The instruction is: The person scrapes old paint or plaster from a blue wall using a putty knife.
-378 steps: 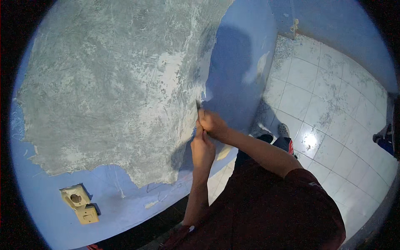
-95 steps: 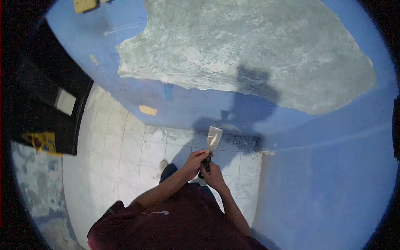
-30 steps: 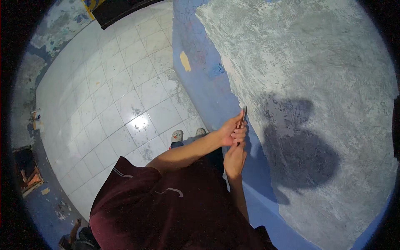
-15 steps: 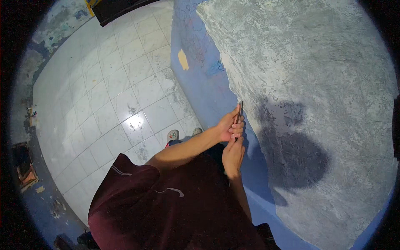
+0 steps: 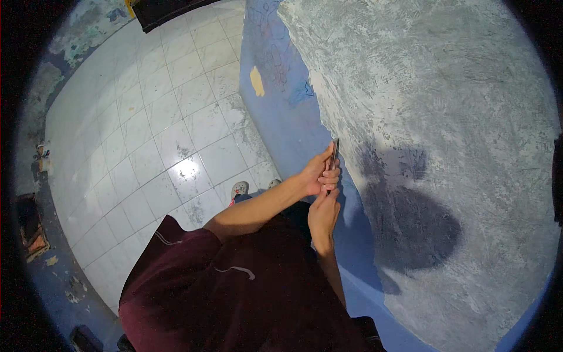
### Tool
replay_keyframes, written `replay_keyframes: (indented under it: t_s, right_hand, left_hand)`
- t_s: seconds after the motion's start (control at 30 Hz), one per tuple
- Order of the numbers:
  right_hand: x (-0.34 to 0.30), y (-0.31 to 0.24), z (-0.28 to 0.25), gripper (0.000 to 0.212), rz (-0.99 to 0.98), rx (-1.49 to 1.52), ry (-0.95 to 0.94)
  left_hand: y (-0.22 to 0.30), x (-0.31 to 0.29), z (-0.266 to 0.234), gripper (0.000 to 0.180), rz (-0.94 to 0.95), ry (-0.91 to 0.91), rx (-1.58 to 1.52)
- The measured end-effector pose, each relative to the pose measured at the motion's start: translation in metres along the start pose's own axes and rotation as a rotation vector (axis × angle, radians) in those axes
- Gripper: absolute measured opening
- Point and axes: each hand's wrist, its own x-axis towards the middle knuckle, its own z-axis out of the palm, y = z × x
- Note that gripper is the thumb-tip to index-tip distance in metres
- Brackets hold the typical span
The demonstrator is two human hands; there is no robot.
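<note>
Both my hands are closed on one slim, dark, flat-bladed tool [image 5: 335, 154], which looks like a scraper seen nearly edge-on. My left hand [image 5: 319, 175] wraps its fingers around the blade part, thumb along the side. Just below it, my right hand [image 5: 324, 214] grips the lower end, where most of the handle is hidden. The tool's tip points away from me, close to the ragged border of the rough grey patch [image 5: 469, 117] on the blue wall [image 5: 281, 123]. Whether the tip touches the wall I cannot tell.
White floor tiles [image 5: 217, 161] with grey smudges spread to my left. My shoes [image 5: 239, 189] stand near the wall's foot. A dark piece of furniture [image 5: 170, 13] stands at the far end. Another peeling wall [image 5: 64, 276] runs along the left. My shadow falls on the grey patch.
The whole view has shifted slightly to the left. Both hands keep the same grip on the tool, with hardly any movement against the wall.
</note>
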Motion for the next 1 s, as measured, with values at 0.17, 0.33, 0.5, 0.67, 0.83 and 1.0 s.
replay_keyframes:
  t_s: [0.17,0.33,0.5,0.67,0.83,1.0]
  right_hand:
    - [0.002,0.008,0.003,0.029,-0.109,0.041,0.086]
    - [0.007,0.000,0.013,0.027,-0.086,0.035,0.056]
    - [0.003,-0.002,0.012,0.026,-0.106,0.086,0.089]
    - [-0.009,-0.002,0.007,0.026,-0.036,0.044,0.049]
    - [0.003,-0.004,0.012,0.028,-0.037,0.012,0.056]
    - [0.001,0.001,0.007,0.028,-0.097,-0.002,0.080]
  left_hand:
    - [-0.004,-0.002,0.004,0.058,-0.131,0.003,0.009]
    - [0.016,-0.003,0.009,0.058,-0.019,0.162,0.089]
    - [0.010,-0.006,0.000,0.059,-0.105,0.032,0.033]
    - [0.005,-0.006,0.005,0.060,-0.085,-0.010,-0.015]
    - [0.008,-0.007,0.004,0.062,-0.052,0.006,-0.005]
    - [0.010,-0.004,0.014,0.061,-0.065,0.097,-0.024]
